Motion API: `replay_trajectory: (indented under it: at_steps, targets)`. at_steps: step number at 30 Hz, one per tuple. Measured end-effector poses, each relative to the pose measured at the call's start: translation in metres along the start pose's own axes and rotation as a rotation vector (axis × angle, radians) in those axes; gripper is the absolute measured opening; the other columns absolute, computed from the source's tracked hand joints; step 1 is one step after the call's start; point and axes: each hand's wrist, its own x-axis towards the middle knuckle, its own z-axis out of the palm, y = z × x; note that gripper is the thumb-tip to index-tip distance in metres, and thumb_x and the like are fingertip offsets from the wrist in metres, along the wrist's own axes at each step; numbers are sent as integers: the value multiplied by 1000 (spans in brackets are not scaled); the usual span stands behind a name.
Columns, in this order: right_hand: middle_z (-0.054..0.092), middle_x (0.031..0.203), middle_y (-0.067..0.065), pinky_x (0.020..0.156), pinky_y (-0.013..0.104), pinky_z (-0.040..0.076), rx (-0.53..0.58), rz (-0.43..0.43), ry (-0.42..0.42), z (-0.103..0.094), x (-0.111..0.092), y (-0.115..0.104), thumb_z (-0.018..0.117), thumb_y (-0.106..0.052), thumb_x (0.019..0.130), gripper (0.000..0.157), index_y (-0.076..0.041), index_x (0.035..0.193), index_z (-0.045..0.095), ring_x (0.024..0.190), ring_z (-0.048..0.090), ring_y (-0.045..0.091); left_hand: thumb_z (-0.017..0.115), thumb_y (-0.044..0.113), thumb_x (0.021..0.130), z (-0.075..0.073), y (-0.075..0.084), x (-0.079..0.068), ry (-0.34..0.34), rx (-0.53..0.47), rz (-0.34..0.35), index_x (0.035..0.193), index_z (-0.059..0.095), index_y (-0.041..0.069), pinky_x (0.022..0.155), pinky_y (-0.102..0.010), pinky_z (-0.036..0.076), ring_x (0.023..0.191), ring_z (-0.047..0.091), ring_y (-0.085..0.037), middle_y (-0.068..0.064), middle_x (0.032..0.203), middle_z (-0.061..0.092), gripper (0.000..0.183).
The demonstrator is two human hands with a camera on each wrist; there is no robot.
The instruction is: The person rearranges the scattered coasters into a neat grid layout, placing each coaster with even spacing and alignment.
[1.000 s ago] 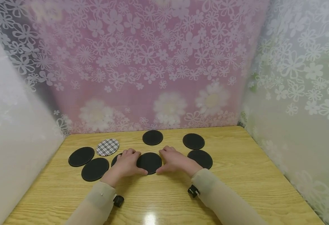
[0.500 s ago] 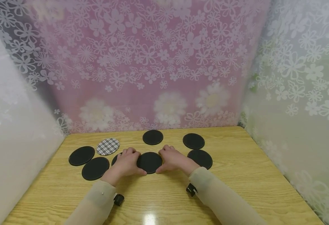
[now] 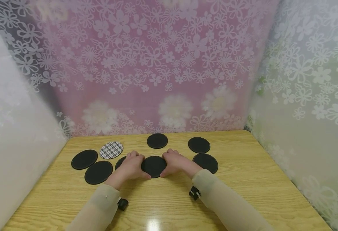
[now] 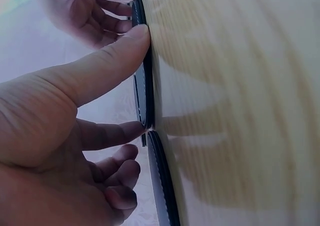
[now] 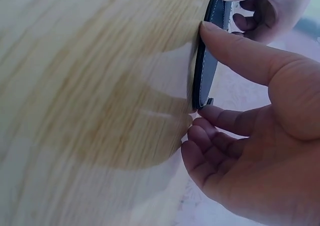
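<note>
A round black coaster [image 3: 154,166] with a stitched rim lies at the middle of the table, between the two hands. My left hand [image 3: 132,167] holds its left side, thumb on the near rim and index fingertip on the far part of the edge. On the opposite side my right hand [image 3: 175,163] holds the coaster the same way with thumb and index finger. The other fingers of both hands are bent beside it, as the wrist views show. Another black coaster [image 4: 162,181] lies close by the left hand, partly hidden under it in the head view.
Two black coasters [image 3: 84,159] [image 3: 98,172] and a white plaid disc [image 3: 111,150] lie at left. One black coaster [image 3: 157,141] is at the back, and two more [image 3: 199,145] [image 3: 206,163] are at right. Floral curtains [image 3: 157,64] surround the wooden table [image 3: 157,205].
</note>
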Motion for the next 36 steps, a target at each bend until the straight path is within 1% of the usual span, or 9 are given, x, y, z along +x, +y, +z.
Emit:
replay_trajectory:
  at_steps: [5,10,13,15,20,22,27,32,36]
  targets:
    - [58,123,12,106,49,51,18,11,-10,0,3,-1,100,-35,83,67,-2,132,68,113,56,31,106,39,75,1,2,0,-2,-28,-16,132,71,1,104,-59,50,118,50,-36,-19,133,53,77]
    - [59,119,12,103,49,52,36,23,0,1,4,-2,102,-33,81,67,-2,129,67,110,58,32,106,37,75,1,4,-2,1,-28,-11,133,69,0,104,-61,51,121,52,-38,-22,135,54,78]
    - [60,118,13,101,49,53,50,38,14,2,2,-4,102,-32,80,70,-1,130,64,107,61,32,105,35,76,-2,7,-3,-5,-19,3,133,67,-2,104,-60,52,121,55,-39,-23,132,57,78]
    - [61,117,14,101,49,55,64,47,22,3,0,-6,102,-31,80,71,-1,130,62,106,63,31,105,40,76,4,1,3,3,14,33,132,66,-3,100,-61,54,116,60,-39,-22,126,61,81]
    - [65,116,14,102,47,56,93,54,35,4,-1,-9,102,-25,80,71,0,131,60,106,67,31,104,38,76,5,4,4,4,43,38,135,63,-7,99,-61,56,110,67,-40,-23,119,67,85]
    - [67,116,14,102,47,56,103,51,36,3,-1,-10,102,-24,80,71,1,132,60,108,68,31,105,32,77,-2,12,-2,-2,24,14,137,62,-9,102,-58,56,113,68,-41,-24,121,67,84]
    - [68,120,15,103,48,55,131,40,30,4,-1,-8,101,-21,81,72,1,135,59,111,68,32,104,36,78,-2,13,-6,-1,25,5,141,61,-7,101,-57,57,113,69,-41,-24,122,68,88]
    - [68,126,18,106,48,54,148,38,34,5,-2,-6,101,-20,82,76,2,140,59,116,68,33,104,38,79,-2,14,-6,-7,10,2,146,57,-8,100,-58,57,115,69,-43,-26,124,67,94]
    - [66,131,20,108,50,54,159,45,39,4,-3,-5,100,-20,83,77,2,144,58,119,66,34,103,38,79,0,12,-3,-4,0,1,145,58,-7,100,-57,57,115,69,-42,-24,123,68,92]
